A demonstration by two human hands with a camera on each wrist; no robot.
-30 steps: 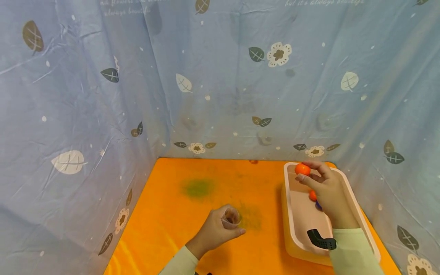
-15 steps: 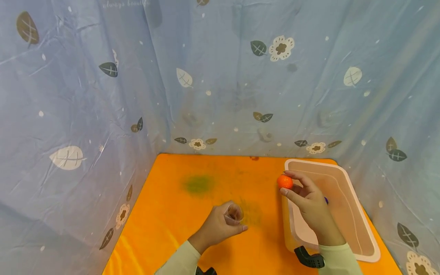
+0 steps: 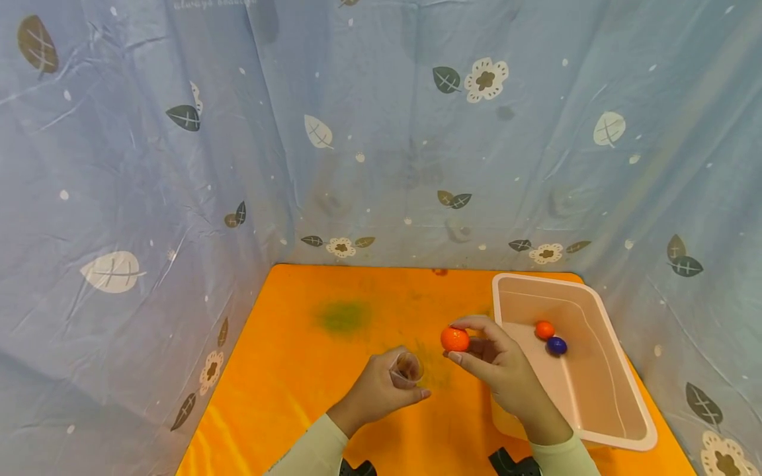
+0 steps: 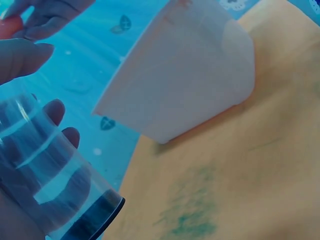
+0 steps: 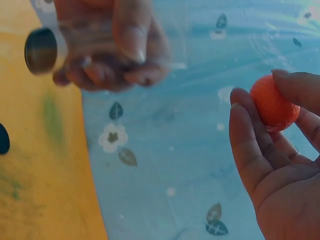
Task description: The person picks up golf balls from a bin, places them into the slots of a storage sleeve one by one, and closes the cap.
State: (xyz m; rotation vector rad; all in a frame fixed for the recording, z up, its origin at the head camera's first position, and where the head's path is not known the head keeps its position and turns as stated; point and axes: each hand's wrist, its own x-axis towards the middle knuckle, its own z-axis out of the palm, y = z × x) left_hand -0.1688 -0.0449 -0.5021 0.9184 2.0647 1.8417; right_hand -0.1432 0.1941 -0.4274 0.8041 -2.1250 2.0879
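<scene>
A clear cup (image 3: 407, 371) is gripped in my left hand (image 3: 376, 390), fingers wrapped round its side. In the head view its mouth faces up toward the camera; the right wrist view shows its dark base (image 5: 41, 51). My right hand (image 3: 506, 373) pinches a dimpled orange ball (image 3: 455, 339) between thumb and fingertips, just right of and above the cup, apart from it. The right wrist view shows this orange ball (image 5: 274, 103) plainly, while in the left wrist view it is mostly cut off by the frame edge.
On the right of the orange table (image 3: 286, 344) stands a pale pink bin (image 3: 544, 279). Inside lie another orange ball (image 3: 544, 330) and a dark blue ball (image 3: 556, 346). A blue patterned curtain (image 3: 381, 132) encloses the back and sides.
My right hand has carried the orange ball left, from over the bin to near the cup. The balls in the bin have come into full view. My left hand has barely moved.
</scene>
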